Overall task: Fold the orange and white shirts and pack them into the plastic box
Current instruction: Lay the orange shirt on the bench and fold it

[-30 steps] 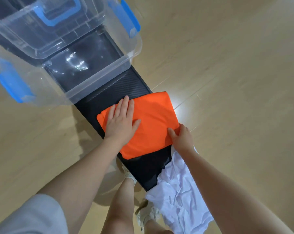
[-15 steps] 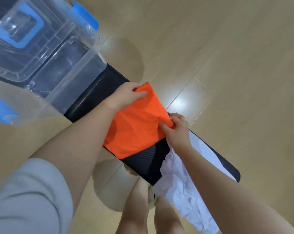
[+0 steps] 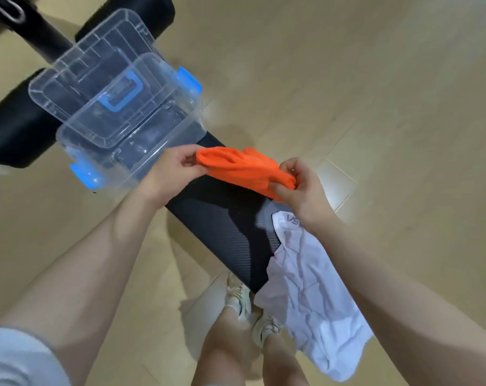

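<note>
Your left hand pinches one end of the folded orange shirt, and your right hand pinches the other, so the bundle hangs between them just above the black bench. Its long axis runs from hand to hand. The box stands open on the bench's far end, just beyond your left hand, which is the nearer one; I judge the shirt must travel forward and left, going in left end first. The white shirt lies crumpled over the bench's near end, not yet folded.
</note>
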